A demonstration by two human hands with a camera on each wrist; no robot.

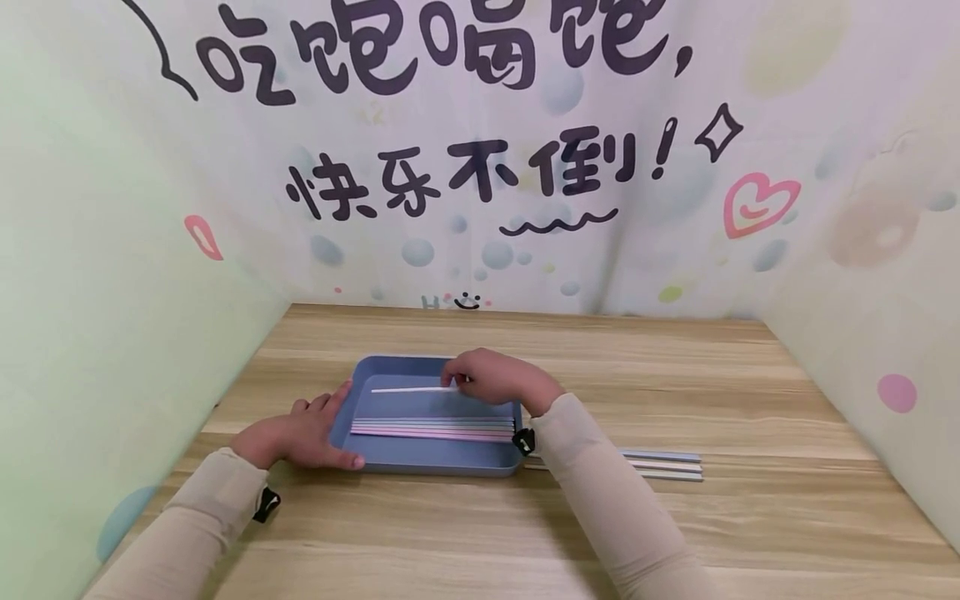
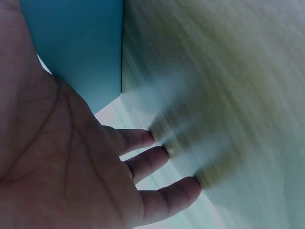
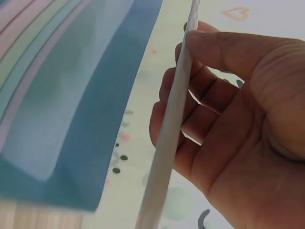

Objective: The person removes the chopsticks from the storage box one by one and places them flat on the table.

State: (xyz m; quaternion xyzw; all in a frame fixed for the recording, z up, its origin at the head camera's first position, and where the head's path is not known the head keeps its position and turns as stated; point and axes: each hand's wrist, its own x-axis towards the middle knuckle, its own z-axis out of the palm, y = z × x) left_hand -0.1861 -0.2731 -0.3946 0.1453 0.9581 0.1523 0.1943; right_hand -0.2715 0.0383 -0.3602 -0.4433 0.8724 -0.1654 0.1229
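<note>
A blue tray (image 1: 442,457) lies on the table with a row of pastel chopsticks (image 1: 431,429) side by side in it, pink ones nearest the front. My right hand (image 1: 495,377) is over the tray's back right part and pinches a white chopstick (image 3: 170,119) between thumb and fingers. In the head view that chopstick extends leftward, above the tray's back half. My left hand (image 1: 303,435) rests against the tray's left side, fingers spread and thumb by the front left corner. In the left wrist view its palm is beside the tray wall (image 2: 78,47).
More chopsticks (image 1: 663,467), grey and white, lie on the wooden table (image 1: 420,533) to the right of the tray, partly hidden by my right forearm. A printed cloth wall (image 1: 465,275) stands behind the table, with side walls left and right.
</note>
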